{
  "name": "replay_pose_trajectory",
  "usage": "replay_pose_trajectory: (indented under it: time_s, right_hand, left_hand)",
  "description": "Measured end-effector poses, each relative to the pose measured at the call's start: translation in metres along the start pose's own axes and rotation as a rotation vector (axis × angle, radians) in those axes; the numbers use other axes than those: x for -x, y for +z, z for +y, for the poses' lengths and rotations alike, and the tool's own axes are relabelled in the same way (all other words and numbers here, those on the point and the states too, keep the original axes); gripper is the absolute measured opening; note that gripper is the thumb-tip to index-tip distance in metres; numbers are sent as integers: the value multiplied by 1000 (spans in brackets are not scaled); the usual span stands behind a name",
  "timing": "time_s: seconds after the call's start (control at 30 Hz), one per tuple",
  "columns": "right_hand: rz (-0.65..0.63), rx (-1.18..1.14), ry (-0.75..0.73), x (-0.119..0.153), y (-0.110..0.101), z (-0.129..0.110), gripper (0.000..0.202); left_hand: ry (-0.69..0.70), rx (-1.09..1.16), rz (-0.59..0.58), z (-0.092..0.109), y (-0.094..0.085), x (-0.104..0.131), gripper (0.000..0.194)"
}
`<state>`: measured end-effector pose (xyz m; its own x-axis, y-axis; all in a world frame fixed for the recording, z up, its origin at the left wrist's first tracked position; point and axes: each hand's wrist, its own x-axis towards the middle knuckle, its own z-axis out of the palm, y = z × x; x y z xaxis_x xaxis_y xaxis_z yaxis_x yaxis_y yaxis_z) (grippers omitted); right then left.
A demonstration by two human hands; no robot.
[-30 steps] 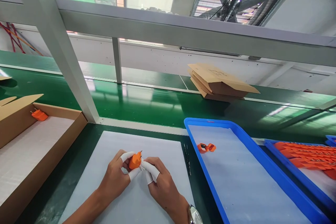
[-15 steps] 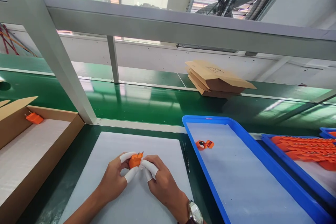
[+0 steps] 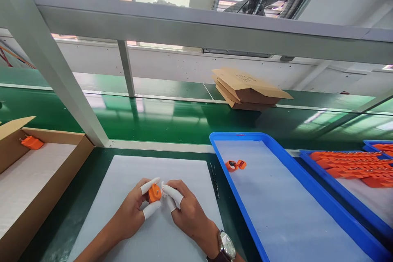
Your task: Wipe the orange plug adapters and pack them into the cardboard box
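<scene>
White finger covers are on the thumb and a finger of my left hand [image 3: 135, 205], which grips an orange plug [image 3: 154, 193] with its metal pins turned toward the camera. Just right of the plug, my right hand [image 3: 188, 213] pinches a small crumpled white piece [image 3: 163, 190], also with covered fingertips. Both hands are above a white sheet [image 3: 129, 172] on the dark green table. A watch is on my right wrist.
On the left, a cardboard box [image 3: 61, 172] holds one orange plug [image 3: 32, 142]. A blue tray [image 3: 288, 163] on the right holds an orange part [image 3: 236, 166]. Several orange pieces [image 3: 353, 166] fill another tray farther right. Thin tools [image 3: 215, 180] lie beside the sheet.
The orange plug has turned in my left hand, so its pins now face the camera rather than up and right. The view has shifted slightly.
</scene>
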<state>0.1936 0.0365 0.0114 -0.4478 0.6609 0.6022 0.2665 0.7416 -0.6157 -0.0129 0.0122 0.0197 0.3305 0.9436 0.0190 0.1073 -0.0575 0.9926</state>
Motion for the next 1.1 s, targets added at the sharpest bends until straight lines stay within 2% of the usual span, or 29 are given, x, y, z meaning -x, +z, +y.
replay_pose_trajectory:
  time_s: [0.13, 0.3, 0.5, 0.63, 0.73, 0.9, 1.0, 1.1]
  right_hand:
    - [12, -7, 15, 1, 0, 3, 58]
    - [-22, 42, -3, -1, 0, -1, 53]
    - [21, 75, 41, 0, -4, 5, 60]
    - [-7, 62, -13, -1, -3, 4, 66]
    - [6, 147, -27, -2, -4, 6, 60]
    - [54, 378, 52, -1, -12, 21, 51]
    - [-8, 511, 134, 0, -18, 28, 55]
    - [-103, 541, 217, 1, -22, 28, 60]
  left_hand:
    - [-83, 9, -48, -4, -1, 1, 49]
    - [18, -53, 5, -10, 0, -1, 53]
    - [-61, -37, 54, -16, -1, 3, 52]
    - [-61, 17, 27, -20, 0, 7, 55]
    - [-47, 5, 36, -20, -1, 8, 53]
    - [7, -197, 53, -21, -5, 5, 52]
    - [40, -326, 71, -21, -6, 4, 53]
    - [49, -431, 89, -18, -7, 4, 62]
